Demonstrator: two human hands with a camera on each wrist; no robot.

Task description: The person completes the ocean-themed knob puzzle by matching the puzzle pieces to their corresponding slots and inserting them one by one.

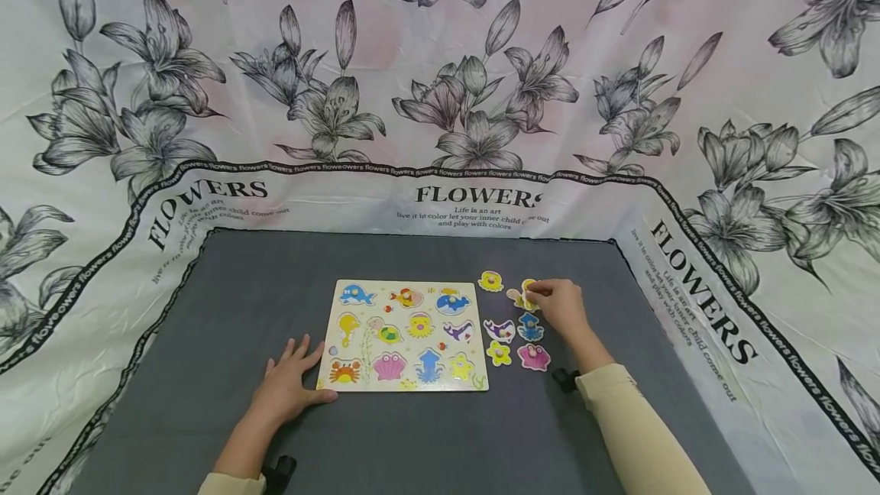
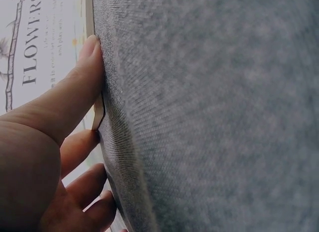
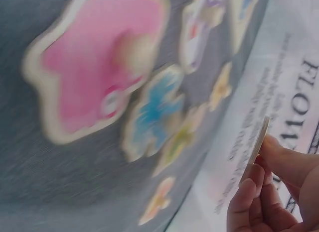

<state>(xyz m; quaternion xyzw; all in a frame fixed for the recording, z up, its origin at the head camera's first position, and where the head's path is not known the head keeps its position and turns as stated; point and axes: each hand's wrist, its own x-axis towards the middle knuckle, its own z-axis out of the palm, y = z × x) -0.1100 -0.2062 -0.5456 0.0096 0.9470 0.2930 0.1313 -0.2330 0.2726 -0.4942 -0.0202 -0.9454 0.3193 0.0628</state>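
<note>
A pale puzzle board (image 1: 402, 336) with sea animal pictures lies flat on the grey table. My left hand (image 1: 292, 376) rests at its near left corner, fingers spread beside the left edge; the thumb (image 2: 82, 77) touches the near edge. Right of the board, my right hand (image 1: 565, 315) pinches a yellow puzzle piece (image 1: 528, 288) between thumb and fingers. In the right wrist view the held thin wooden piece (image 3: 258, 145) appears edge-on, its picture hidden. Below that hand lie a blue squid piece (image 1: 530, 327) and a pink knobbed piece (image 1: 534, 358).
More loose pieces lie by the board's right edge: a yellow piece (image 1: 491, 281), a purple whale piece (image 1: 499, 331) and a yellow star piece (image 1: 499, 354). A turtle-like piece (image 1: 514, 296) is partly covered by the held one. Flower-printed cloth (image 1: 474, 208) borders the grey surface.
</note>
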